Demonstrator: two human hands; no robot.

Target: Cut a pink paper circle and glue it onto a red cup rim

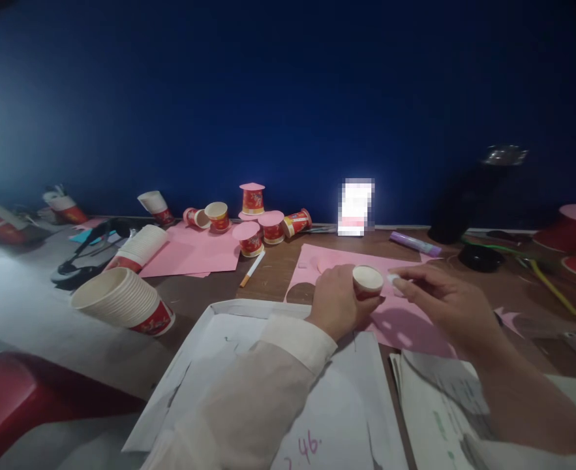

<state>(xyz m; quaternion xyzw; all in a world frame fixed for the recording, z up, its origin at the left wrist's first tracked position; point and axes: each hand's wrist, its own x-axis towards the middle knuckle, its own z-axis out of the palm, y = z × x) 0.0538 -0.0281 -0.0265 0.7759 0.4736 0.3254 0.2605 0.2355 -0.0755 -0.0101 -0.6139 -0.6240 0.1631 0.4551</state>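
My left hand [337, 297] is wrapped round a small red paper cup [367, 279], whose pale open rim faces up. To the right of it, my right hand [429, 294] pinches a small white piece [393, 279] between thumb and fingers; its kind is too small to make out. Both hands are over a pink paper sheet [415, 329] with round holes cut from it. White papers [336, 398] with handwriting lie under my left forearm.
Nested paper cups [121, 300] lie at the left, by black headphones [79, 261]. Cups with pink discs [252, 199] stand at the back. A cigarette-like stick [252, 269], a lit, blurred-out screen [356, 205] and a purple tube [415, 243] are beyond my hands.
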